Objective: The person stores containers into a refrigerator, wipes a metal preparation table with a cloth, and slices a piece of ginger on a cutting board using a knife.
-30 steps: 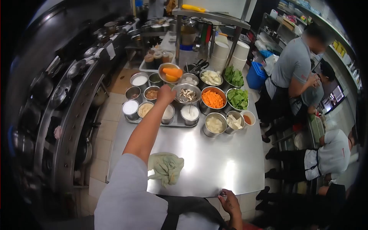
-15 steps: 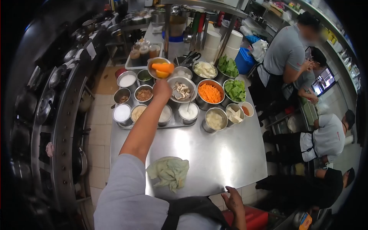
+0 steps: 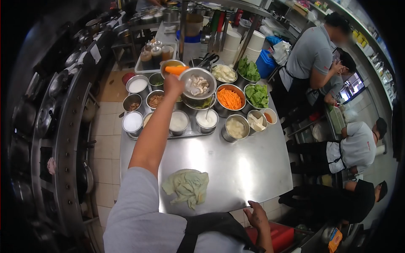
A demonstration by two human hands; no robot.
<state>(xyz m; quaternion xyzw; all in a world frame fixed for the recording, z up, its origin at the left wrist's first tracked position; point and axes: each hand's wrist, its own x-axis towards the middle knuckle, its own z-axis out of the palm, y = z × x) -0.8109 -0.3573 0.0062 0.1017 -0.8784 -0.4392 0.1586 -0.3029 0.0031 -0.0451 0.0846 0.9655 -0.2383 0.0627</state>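
Observation:
My left hand (image 3: 173,86) is closed on the left rim of a steel bowl of sliced mushrooms (image 3: 199,85), though its fingers are partly hidden. The bowl is raised over a steel pot with something green (image 3: 198,104) inside. Just behind the hand, a bowl holds an orange carrot (image 3: 176,70) and something yellow. To the right of the mushrooms stand shredded carrots (image 3: 230,99) and leafy greens (image 3: 256,96). My right hand (image 3: 255,216) hangs at the table's near edge, fingers apart and holding nothing. A crumpled pale green cloth (image 3: 186,188) lies on the steel table (image 3: 228,168).
White powders (image 3: 133,122), tofu-like pieces (image 3: 256,122) and other ingredients fill small steel pots. Sauce bottles (image 3: 156,54) stand in a tray behind. A stove range (image 3: 69,160) runs along the left. Several co-workers (image 3: 354,145) are at the right. A red box (image 3: 274,236) sits below my right hand.
My left hand has moved up and slightly left. The mushroom bowl has risen with it, uncovering the pot below. My right hand stays nearly still.

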